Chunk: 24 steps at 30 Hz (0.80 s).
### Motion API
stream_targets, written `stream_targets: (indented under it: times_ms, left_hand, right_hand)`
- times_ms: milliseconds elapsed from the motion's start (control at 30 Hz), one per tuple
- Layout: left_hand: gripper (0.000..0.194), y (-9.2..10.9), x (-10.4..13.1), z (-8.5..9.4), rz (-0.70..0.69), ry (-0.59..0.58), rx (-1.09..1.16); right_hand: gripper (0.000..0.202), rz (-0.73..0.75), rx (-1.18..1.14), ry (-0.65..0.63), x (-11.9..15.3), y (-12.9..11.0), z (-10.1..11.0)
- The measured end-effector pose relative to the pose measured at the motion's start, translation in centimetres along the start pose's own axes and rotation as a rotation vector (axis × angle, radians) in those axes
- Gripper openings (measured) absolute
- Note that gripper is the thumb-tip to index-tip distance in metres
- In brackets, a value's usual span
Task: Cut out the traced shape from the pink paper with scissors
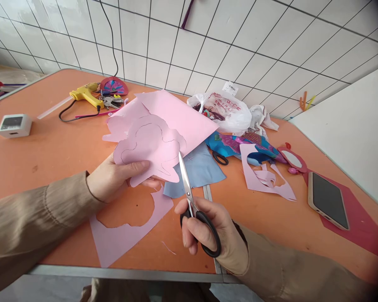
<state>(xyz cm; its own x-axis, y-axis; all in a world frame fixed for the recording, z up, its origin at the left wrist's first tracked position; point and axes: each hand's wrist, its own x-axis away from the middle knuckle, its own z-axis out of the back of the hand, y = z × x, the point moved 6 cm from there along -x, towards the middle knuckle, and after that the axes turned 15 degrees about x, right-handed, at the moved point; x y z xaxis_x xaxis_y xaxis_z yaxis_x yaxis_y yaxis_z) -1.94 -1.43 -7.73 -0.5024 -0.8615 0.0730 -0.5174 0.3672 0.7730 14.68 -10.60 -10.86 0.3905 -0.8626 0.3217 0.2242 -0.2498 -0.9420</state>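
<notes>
A pink sheet cut to a curvy outline (148, 144), with a pen line drawn inside its edge, is pinched in my left hand (113, 176), thumb on top. My right hand (214, 230) grips black-handled scissors (188, 188), their blades pointing up and away from me. The tips lie at the cut-out's right edge; the blades look closed or nearly so. Behind the cut-out spreads a larger pink sheet (185, 113). Under my hands on the table lies a pink offcut (126, 239) with a rounded opening. Light blue fabric (204, 167) lies beyond the scissors.
A yellow glue gun (86, 95) with a cord and a white box (15, 126) sit at left. At the back are a plastic bag (229, 111) and blue patterned material (223, 144). Another pink offcut (255, 182), a small mirror (292, 159) and a phone (327, 199) lie at right.
</notes>
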Motion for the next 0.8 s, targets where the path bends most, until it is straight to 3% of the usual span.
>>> stream_targets:
  times_ms: [167,367,567,800]
  left_hand:
    - [0.023,0.01,0.04,0.28,-0.013,0.026,0.023]
    - [0.021,-0.02,-0.21,0.43,-0.034,-0.037,0.000]
    - [0.026,-0.34,-0.18,0.63,0.000,-0.054,0.039]
    - [0.032,-0.75,-0.10,-0.14,0.052,-0.009,0.090]
  right_hand:
    - [0.042,-0.028,0.000,-0.002,0.05,-0.05,-0.04]
    - [0.056,0.026,-0.073,-0.052,0.34,-0.21,-0.10]
    - [0.046,0.235,-0.182,-0.124,0.81,-0.31,0.13]
    - [0.037,0.247,-0.189,-0.110,0.61,-0.74,0.20]
